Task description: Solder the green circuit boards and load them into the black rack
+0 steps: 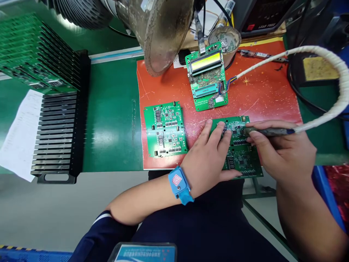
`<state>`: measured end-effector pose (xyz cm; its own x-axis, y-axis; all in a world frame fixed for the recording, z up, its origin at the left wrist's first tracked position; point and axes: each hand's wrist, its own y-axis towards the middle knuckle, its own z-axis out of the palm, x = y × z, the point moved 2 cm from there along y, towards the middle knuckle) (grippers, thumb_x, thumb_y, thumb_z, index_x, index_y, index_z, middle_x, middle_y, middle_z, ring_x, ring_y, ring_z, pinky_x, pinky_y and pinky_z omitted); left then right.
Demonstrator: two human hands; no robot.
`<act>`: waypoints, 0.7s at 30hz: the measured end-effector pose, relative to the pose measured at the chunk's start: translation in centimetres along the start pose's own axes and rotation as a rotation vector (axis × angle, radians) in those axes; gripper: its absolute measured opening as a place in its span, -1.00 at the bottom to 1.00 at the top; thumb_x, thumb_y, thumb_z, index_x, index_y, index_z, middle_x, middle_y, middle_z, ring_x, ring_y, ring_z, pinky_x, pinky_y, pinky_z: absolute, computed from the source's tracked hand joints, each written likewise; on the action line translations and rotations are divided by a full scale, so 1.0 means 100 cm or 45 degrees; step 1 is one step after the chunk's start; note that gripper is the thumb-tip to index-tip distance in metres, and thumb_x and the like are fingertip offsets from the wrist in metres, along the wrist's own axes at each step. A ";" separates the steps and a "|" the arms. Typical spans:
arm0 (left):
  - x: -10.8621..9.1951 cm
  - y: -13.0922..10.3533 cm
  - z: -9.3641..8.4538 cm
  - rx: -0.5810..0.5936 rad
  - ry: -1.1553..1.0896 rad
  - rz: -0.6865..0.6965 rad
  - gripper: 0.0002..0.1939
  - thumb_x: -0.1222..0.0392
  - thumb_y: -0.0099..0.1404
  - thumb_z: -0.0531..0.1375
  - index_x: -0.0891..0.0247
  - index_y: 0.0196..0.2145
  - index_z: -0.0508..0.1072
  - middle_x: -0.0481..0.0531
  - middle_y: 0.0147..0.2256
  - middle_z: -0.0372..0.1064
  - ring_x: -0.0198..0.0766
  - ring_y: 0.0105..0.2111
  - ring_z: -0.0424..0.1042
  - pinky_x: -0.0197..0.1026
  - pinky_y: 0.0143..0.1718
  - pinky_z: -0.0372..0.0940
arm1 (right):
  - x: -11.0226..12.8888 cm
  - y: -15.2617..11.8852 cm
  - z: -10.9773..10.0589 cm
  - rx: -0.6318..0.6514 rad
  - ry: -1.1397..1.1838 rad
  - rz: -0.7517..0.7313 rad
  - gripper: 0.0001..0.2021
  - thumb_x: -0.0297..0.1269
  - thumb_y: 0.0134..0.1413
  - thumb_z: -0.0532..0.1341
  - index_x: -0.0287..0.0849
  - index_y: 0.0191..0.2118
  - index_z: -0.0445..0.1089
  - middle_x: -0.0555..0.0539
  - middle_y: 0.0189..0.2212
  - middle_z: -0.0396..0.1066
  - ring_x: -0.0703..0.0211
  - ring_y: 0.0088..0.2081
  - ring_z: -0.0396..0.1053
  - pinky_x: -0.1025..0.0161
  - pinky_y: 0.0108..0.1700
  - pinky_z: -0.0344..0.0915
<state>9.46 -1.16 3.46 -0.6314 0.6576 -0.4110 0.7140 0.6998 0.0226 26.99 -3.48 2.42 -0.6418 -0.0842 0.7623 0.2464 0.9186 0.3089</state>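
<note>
Nearest, a badge (144, 253) is cut off by the lower picture edge. Beyond it, at the tabletop's near edge, the worked circuit board (247, 154) lies on a red sheet (163, 82). The left hand (205, 158), wearing a blue wristband (180, 183), lies flat on this board's left part, fingers spread and grip loose, pressing rather than grasping. The right hand (289, 156) has a closed, pencil-like grip on a probe (272, 131), its tip at the board's upper right; exact contact there is hard to make out.

Just left of the left hand, another board (165, 129) rests near the sheet's near-left corner. Farther back stands a display board (207, 78), from which a white wrapped cable (334, 105) arches over the tabletop's right side to the probe, walling off that side.

Toward the tabletop's left end, a black rack (60, 127) reaches past the near edge, with upright green boards (27, 54) in its far half, partly cut off. Between rack and sheet runs a strip of green tabletop (111, 127), giving sideways room.

Farthest, a fume nozzle (166, 36) overhangs the sheet's far-left corner, and a dark unit (264, 18) is cropped above.
</note>
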 end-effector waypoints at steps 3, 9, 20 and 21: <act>0.000 0.000 0.000 0.006 0.003 -0.003 -0.05 -0.28 0.17 0.24 0.53 0.24 0.14 0.37 0.30 -0.02 0.23 0.33 -0.14 0.12 0.31 0.03 | -0.001 0.000 0.000 0.002 -0.062 -0.032 -0.88 -0.35 0.13 0.28 -0.12 -0.18 0.44 0.00 -0.25 0.49 0.33 -0.38 0.45 0.39 -0.32 0.39; 0.000 0.000 0.000 0.004 0.009 -0.004 -0.05 -0.27 0.16 0.26 0.52 0.24 0.15 0.37 0.30 -0.03 0.20 0.34 -0.14 0.11 0.31 0.03 | 0.004 0.002 -0.002 0.041 -0.200 -0.078 -0.90 -0.29 0.16 0.26 -0.10 -0.20 0.42 0.01 -0.28 0.48 0.30 -0.43 0.41 0.34 -0.41 0.34; -0.001 0.001 -0.001 0.048 0.045 -0.019 -0.04 -0.29 0.16 0.24 0.51 0.25 0.13 0.36 0.31 -0.06 0.20 0.35 -0.18 0.10 0.31 0.02 | 0.014 0.011 0.002 0.176 -0.303 -0.069 -0.87 -0.25 0.18 0.20 -0.18 -0.21 0.40 -0.09 -0.31 0.49 0.16 -0.36 0.46 0.25 -0.33 0.34; -0.001 0.000 -0.001 0.053 0.048 -0.018 -0.03 -0.29 0.16 0.24 0.52 0.26 0.13 0.37 0.32 -0.06 0.21 0.34 -0.18 0.10 0.31 0.01 | 0.013 0.012 0.003 0.195 -0.292 -0.023 -0.85 -0.24 0.17 0.21 -0.18 -0.20 0.40 -0.09 -0.32 0.50 0.15 -0.37 0.46 0.24 -0.33 0.33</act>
<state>9.51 -1.16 3.57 -0.6521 0.6581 -0.3765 0.7163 0.6975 -0.0214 26.26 -2.41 3.57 -0.7971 -0.0271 0.6032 0.1323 0.9669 0.2183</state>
